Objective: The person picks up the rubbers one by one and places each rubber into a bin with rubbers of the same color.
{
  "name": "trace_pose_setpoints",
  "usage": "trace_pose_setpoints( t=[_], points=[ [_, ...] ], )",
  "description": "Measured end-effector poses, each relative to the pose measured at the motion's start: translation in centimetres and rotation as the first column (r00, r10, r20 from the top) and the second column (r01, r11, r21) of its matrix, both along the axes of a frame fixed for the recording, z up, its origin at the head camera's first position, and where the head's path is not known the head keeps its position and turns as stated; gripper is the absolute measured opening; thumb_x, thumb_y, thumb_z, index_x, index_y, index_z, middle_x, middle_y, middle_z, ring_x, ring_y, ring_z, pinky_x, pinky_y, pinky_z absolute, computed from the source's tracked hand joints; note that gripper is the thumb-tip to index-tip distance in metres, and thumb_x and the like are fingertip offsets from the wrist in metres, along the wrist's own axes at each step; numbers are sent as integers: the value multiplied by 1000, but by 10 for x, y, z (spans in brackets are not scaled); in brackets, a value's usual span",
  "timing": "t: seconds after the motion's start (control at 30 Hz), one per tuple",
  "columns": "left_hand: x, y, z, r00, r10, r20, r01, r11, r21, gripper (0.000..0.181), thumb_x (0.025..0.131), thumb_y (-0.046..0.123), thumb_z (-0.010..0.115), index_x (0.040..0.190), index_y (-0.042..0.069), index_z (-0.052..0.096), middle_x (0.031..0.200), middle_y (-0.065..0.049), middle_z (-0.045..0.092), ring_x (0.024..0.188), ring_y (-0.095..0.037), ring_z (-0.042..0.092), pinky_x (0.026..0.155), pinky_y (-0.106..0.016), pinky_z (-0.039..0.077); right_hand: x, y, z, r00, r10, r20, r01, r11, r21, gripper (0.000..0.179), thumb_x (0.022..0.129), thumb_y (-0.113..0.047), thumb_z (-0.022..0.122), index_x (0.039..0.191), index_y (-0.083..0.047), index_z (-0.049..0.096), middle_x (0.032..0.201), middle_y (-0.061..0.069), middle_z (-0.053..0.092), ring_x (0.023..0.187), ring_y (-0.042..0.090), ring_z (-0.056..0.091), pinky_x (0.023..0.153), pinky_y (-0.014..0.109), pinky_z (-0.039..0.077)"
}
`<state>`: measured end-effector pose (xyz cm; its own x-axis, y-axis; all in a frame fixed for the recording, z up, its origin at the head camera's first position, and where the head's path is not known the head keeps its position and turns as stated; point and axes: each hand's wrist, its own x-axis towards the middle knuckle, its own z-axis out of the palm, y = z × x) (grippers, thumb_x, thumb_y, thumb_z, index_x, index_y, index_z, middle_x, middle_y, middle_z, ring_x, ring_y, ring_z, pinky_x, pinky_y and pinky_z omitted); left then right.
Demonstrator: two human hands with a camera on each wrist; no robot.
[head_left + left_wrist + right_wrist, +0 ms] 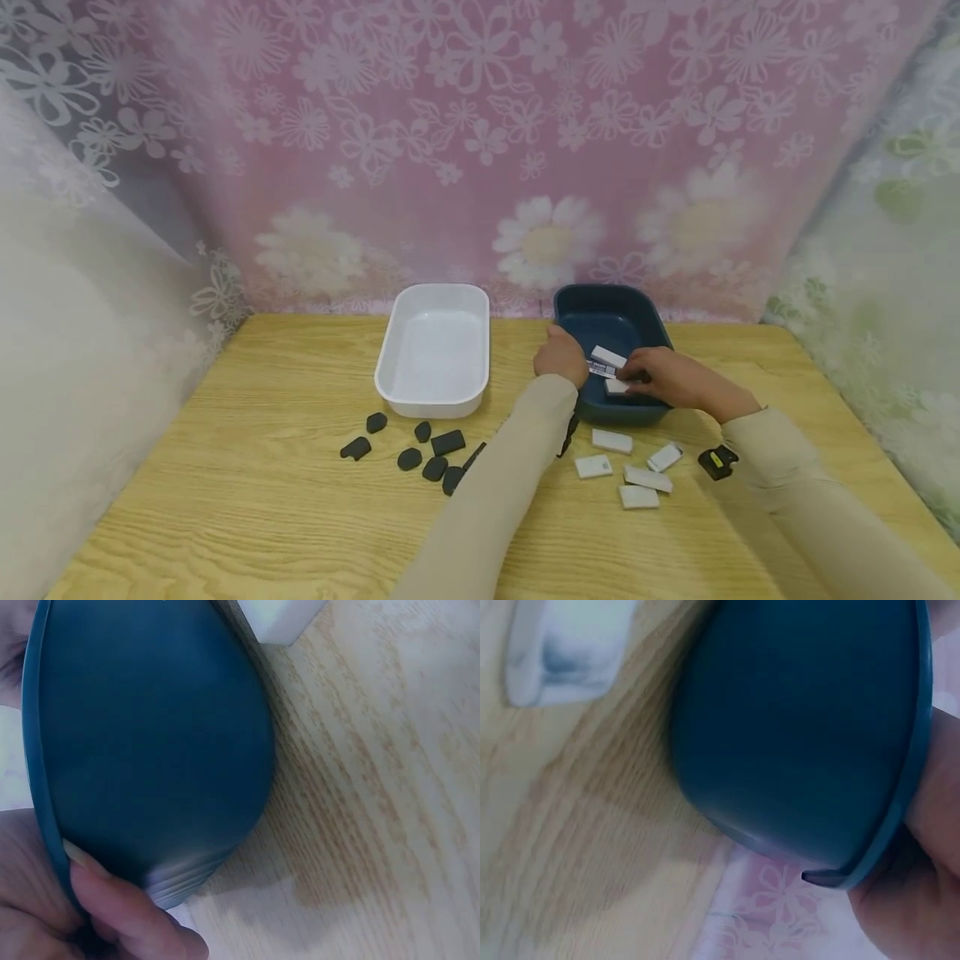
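At the left side of the dark blue basin, my left hand grips the rim. In the left wrist view its thumb presses the outer wall near a ribbed corner. My right hand reaches over the opposite rim, its fingertips pinching a small white block inside. Another white block and a piece with a dark printed label lie beside it. The right wrist view shows the basin's outer wall; the right fingertips are hidden there.
Several white blocks lie on the wooden table in front of the blue basin. A white basin stands to the left. Several small black pieces lie before it, some partly behind the left sleeve. Floral cloth hangs behind.
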<state>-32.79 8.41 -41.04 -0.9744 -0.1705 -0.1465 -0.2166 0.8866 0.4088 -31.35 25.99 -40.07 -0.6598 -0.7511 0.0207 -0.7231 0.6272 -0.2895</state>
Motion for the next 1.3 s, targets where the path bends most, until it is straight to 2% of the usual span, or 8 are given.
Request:
trace_pose_setpoints(
  t=[0.23,0.4,0.57,0.7,0.83,1.07,1.17,1.3],
  points=[
    [2,2,5,1000,10,10,-10,1000,4,38,87,29,68,107,8,44,73,-5,66,71,-18,66,56,-31,52,-6,-6,1,993,-74,95,69,996,48,9,85,-11,72,93,-9,69,83,-4,62,72,10,57,65,33,49],
    [4,5,8,1000,-8,18,8,1000,-5,41,86,30,69,110,7,44,70,-5,65,67,-19,65,54,-31,51,-7,-10,3,982,-148,119,134,984,120,12,83,-13,75,89,-12,65,78,-7,58,69,8,53,64,33,46],
    [2,7,7,1000,-8,24,8,1000,-13,41,87,31,68,110,8,44,72,-4,66,68,-19,66,54,-31,51,-2,-7,5,984,-147,104,141,988,57,12,86,-13,72,95,-9,67,87,-2,62,78,15,59,70,38,49],
    [-1,7,5,1000,5,20,-5,1000,-11,39,86,31,68,108,9,44,78,-4,68,74,-18,67,58,-31,52,10,-2,10,991,-135,15,136,989,-63,14,90,-13,68,103,-7,68,99,3,63,88,23,61,76,43,49],
    [-4,6,1,1000,12,14,-11,1000,-5,37,87,30,68,105,9,43,80,-4,68,77,-18,67,60,-32,53,25,4,15,989,-135,-63,122,978,-171,15,90,-8,67,105,-8,68,103,2,61,91,22,59,76,45,49],
    [-4,3,-1,1000,4,15,-4,1000,2,38,87,29,68,107,8,43,79,-5,68,76,-19,67,60,-32,53,58,21,16,955,-177,-239,109,956,-272,30,82,-1,73,107,-15,66,107,-3,60,94,18,59,74,35,49],
    [-3,2,-1,1000,6,14,-6,1000,4,38,87,29,68,106,8,43,79,-5,68,77,-19,67,60,-32,53,71,27,16,942,-194,-275,102,944,-314,35,78,2,75,106,-17,66,106,-6,60,91,15,60,75,25,47],
    [-3,1,0,1000,6,16,-6,1000,-3,39,85,29,70,105,9,43,77,-5,67,74,-18,67,59,-31,53,85,33,10,953,-184,-241,93,934,-345,38,78,4,75,106,-19,66,101,-9,61,86,7,59,73,20,47]
  ],
)
